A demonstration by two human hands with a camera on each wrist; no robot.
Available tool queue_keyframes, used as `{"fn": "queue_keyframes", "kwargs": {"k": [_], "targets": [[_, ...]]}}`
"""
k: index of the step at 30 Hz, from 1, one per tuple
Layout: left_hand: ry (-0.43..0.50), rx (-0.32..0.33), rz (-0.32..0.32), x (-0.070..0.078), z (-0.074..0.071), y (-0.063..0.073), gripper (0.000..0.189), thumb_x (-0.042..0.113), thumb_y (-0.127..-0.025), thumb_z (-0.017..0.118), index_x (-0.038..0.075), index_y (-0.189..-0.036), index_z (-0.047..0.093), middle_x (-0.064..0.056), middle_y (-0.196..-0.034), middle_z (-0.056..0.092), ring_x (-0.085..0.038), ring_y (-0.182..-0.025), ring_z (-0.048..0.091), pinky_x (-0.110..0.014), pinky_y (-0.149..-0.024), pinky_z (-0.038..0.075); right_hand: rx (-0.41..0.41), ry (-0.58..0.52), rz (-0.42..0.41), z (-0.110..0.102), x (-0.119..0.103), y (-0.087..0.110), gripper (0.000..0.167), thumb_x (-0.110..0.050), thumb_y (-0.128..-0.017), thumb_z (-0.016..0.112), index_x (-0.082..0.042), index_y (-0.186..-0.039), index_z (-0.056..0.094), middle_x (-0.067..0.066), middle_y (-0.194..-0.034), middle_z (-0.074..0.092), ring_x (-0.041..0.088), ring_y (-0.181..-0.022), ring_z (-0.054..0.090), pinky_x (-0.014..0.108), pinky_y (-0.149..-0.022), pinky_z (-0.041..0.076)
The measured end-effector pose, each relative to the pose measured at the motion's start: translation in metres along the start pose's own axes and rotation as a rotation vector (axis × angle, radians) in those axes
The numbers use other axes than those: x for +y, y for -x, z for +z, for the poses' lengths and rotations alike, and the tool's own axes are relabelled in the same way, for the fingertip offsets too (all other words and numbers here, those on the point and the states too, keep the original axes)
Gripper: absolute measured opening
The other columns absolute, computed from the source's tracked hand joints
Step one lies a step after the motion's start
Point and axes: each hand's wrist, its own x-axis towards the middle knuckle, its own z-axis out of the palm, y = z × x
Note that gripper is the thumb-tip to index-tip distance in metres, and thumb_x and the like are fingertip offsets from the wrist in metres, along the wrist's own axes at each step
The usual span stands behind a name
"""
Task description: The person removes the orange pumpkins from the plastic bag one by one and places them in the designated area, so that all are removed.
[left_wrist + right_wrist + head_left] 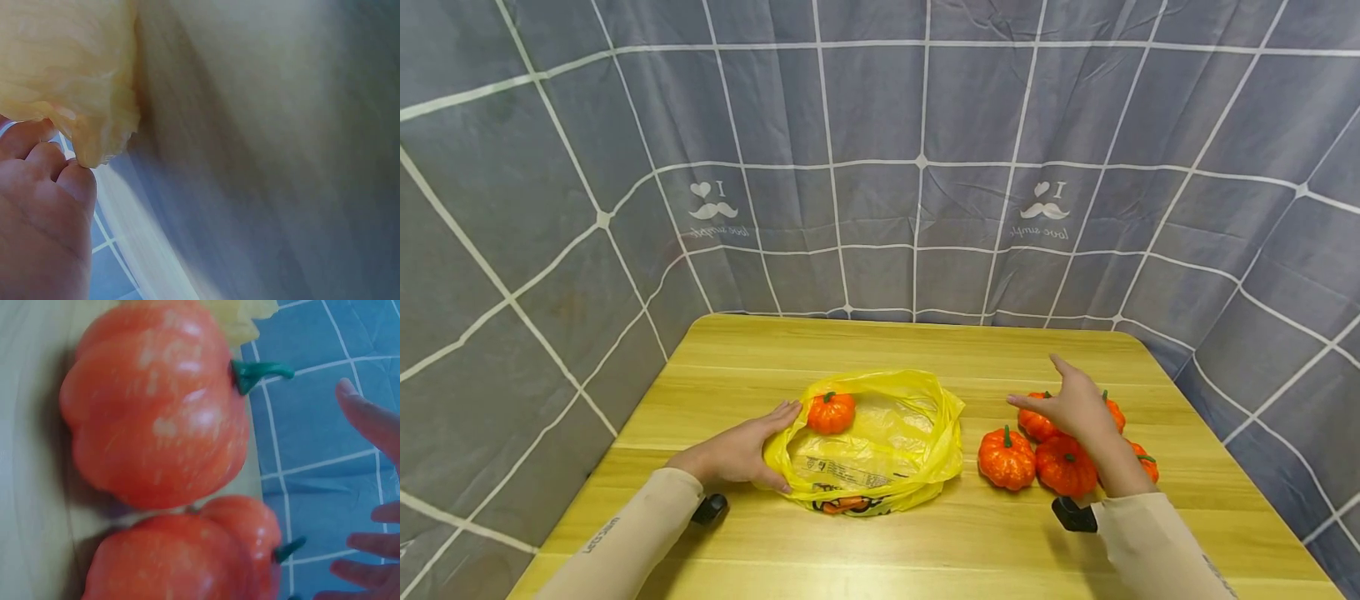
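Observation:
A yellow plastic bag [936, 462] lies on the table with its mouth wide and facing up. One small orange pumpkin [831, 413] sits inside, by the bag's left rim. My left hand [737, 450] touches the bag's left side, thumb and fingers spread apart; in the left wrist view the fingers [75, 181] meet the crumpled plastic. Over a cluster of pumpkins on the right, my right hand [1078, 408] hovers with thumb and fingers spread, holding nothing. A green-stemmed pumpkin [156, 406] fills much of the right wrist view, below that hand.
Several pumpkins stand close together, among them a front-left one [1006, 458] beside the bag and a middle one [1066, 467]. The wooden table [850, 554] ends at a grey-blue checked curtain [880, 208] behind and at the sides.

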Motion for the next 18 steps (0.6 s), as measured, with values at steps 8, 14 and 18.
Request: {"fn": "queue_keyframes", "kwargs": {"k": [8, 14, 18], "targets": [[0.004, 0.006, 0.008, 0.001, -0.001, 0.000, 0.123, 0.040, -0.069, 0.092, 0.005, -0.161, 0.018, -0.017, -0.166, 0.008, -0.037, -0.151, 0.006, -0.060, -0.117, 0.015, 0.004, -0.073, -0.050, 0.006, -0.027, -0.005, 0.118, -0.060, -0.076, 0.081, 0.005, -0.157, 0.025, 0.030, -0.155, 0.033, 0.052, -0.139, 0.032, 0.064, -0.107, 0.034], [0.000, 0.009, 0.019, 0.001, -0.001, 0.001, 0.123, 0.042, -0.070, 0.092, 0.005, -0.161, 0.017, -0.018, -0.166, 0.008, -0.038, -0.151, 0.007, -0.061, -0.116, 0.015, 0.004, -0.087, -0.102, 0.015, -0.047, -0.010, 0.111, -0.057, -0.077, 0.083, 0.004, -0.155, 0.032, 0.029, -0.153, 0.038, 0.049, -0.139, 0.034, 0.062, -0.109, 0.033], [0.001, 0.008, 0.023, 0.001, 0.000, 0.001, 0.123, 0.040, -0.070, 0.092, 0.004, -0.161, 0.018, -0.019, -0.166, 0.009, -0.039, -0.151, 0.007, -0.061, -0.116, 0.015, -0.001, -0.093, -0.115, 0.023, -0.057, -0.010, 0.111, -0.054, -0.074, 0.086, 0.002, -0.155, 0.035, 0.027, -0.153, 0.039, 0.048, -0.139, 0.036, 0.060, -0.109, 0.033]]}}
